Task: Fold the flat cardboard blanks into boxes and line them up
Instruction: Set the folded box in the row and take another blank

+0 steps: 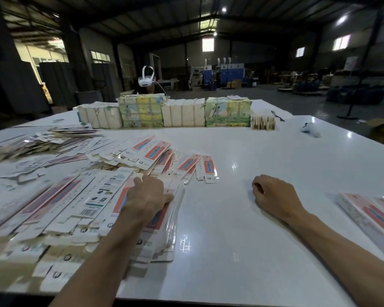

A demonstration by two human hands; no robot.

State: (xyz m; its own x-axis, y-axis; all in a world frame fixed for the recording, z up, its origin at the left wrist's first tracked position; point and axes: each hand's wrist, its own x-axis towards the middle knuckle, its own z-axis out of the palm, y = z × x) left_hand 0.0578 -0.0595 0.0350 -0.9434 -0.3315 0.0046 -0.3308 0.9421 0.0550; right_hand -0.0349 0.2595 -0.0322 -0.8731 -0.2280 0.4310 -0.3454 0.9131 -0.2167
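A thick stack of flat cardboard blanks, white with pink and blue print, lies on the left of the white table. My left hand rests on the stack's right edge, fingers spread over the top blank and thumb at its side. Whether it grips the blank I cannot tell. My right hand lies on the bare table to the right, fingers curled in, holding nothing. Folded boxes of the same print lie side by side at the right edge. More loose blanks fan out beyond my left hand.
Another heap of flat blanks lies at the far left. Bundles of packed cartons form a row across the table's far side. A white controller lies at the far right. A person wearing a white headset sits behind the bundles.
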